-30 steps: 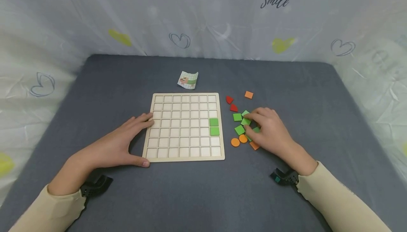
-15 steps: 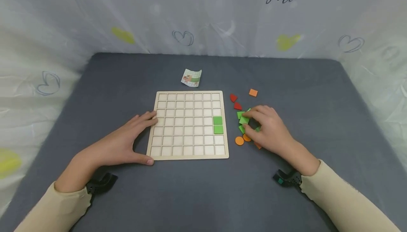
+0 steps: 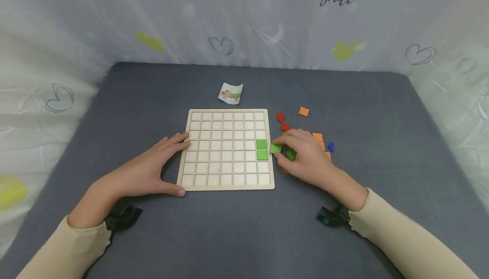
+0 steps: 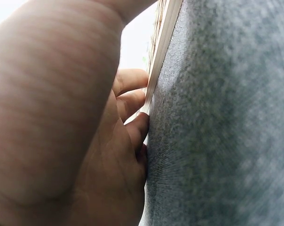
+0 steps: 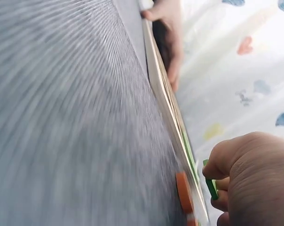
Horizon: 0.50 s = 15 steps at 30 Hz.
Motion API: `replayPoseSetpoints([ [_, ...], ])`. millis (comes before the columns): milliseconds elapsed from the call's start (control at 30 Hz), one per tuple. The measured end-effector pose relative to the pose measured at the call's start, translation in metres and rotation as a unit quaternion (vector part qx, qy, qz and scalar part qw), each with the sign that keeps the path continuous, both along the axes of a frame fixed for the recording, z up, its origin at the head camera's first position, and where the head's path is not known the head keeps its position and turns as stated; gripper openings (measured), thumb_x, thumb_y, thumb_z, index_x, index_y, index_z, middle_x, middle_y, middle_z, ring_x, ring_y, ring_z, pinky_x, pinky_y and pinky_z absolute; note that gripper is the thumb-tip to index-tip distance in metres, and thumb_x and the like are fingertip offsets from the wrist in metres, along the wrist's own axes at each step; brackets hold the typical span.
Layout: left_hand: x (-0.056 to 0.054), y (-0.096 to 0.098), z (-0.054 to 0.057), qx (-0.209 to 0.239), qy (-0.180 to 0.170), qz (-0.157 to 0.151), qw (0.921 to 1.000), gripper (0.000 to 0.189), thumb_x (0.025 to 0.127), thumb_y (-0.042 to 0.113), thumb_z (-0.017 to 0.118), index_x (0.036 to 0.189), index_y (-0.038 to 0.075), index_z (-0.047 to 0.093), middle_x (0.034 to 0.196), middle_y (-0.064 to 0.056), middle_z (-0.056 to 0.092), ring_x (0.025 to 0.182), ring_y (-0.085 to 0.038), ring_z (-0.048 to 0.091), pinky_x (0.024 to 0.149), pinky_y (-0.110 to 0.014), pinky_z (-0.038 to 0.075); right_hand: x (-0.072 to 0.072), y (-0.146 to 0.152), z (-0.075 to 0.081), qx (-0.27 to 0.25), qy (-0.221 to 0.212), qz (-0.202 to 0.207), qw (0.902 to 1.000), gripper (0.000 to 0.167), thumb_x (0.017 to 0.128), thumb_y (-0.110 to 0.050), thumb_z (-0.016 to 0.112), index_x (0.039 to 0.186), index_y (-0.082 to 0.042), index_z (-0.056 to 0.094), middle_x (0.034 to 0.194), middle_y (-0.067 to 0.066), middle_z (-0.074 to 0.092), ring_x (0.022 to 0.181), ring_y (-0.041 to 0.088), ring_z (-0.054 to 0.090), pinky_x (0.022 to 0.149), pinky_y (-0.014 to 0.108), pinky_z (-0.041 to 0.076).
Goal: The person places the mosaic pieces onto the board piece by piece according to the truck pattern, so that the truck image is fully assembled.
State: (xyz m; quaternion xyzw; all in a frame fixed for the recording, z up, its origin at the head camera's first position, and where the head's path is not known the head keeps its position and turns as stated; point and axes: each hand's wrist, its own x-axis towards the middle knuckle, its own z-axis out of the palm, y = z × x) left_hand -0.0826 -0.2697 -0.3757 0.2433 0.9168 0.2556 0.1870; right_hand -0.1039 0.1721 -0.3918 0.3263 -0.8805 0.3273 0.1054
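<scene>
A wooden grid board [image 3: 227, 187] lies on the dark table, with two green square tiles [image 3: 262, 149] set one below the other in its rightmost column. My left hand [image 3: 153, 170] rests along the board's left edge, thumb at the near corner and fingertips on the side rim. My right hand [image 3: 305, 156] pinches a green square tile [image 3: 276, 148] between thumb and fingers, just at the board's right rim. In the right wrist view that green tile [image 5: 211, 186] is seen on edge in the fingers. Other green tiles [image 3: 291, 155] lie partly hidden beneath this hand.
Right of the board are red pieces [image 3: 285, 126], orange square tiles [image 3: 317, 137] and a blue piece [image 3: 331, 147]. One orange tile [image 3: 304, 111] lies farther back. A small printed picture card [image 3: 231, 94] lies behind the board. Beyond the table hangs a patterned curtain [image 3: 244, 20].
My right hand has lifted the green tile from the pile and moved left to the board's edge, uncovering orange tiles and the blue piece. My left hand stays at the board.
</scene>
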Motion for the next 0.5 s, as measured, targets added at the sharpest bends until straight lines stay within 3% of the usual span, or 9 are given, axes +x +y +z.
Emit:
replayPoseSetpoints([
  [300,0.000,0.001,0.000,0.002,-0.003,0.001,1.0000,0.129,0.074,0.080,0.086,0.175,0.024,0.028,0.182,0.008,0.008,0.168,-0.038,0.004,0.129,-0.070,0.017,-0.002,-0.031,0.001,0.003,-0.006,0.066,0.9978,0.021,0.096,-0.012,0.078,0.116,-0.007,0.080,0.112,0.002,0.072,0.101,0.020,0.063,0.092,0.044,0.050],
  [500,0.001,0.000,0.001,-0.002,-0.001,0.003,1.0000,0.129,0.074,0.080,0.086,0.175,0.025,0.028,0.182,0.008,0.008,0.168,-0.040,0.004,0.129,-0.071,0.018,-0.002,-0.045,0.000,0.010,-0.002,0.068,0.9976,0.019,0.096,-0.013,0.076,0.114,-0.009,0.081,0.110,0.001,0.072,0.101,0.020,0.061,0.087,0.041,0.049],
])
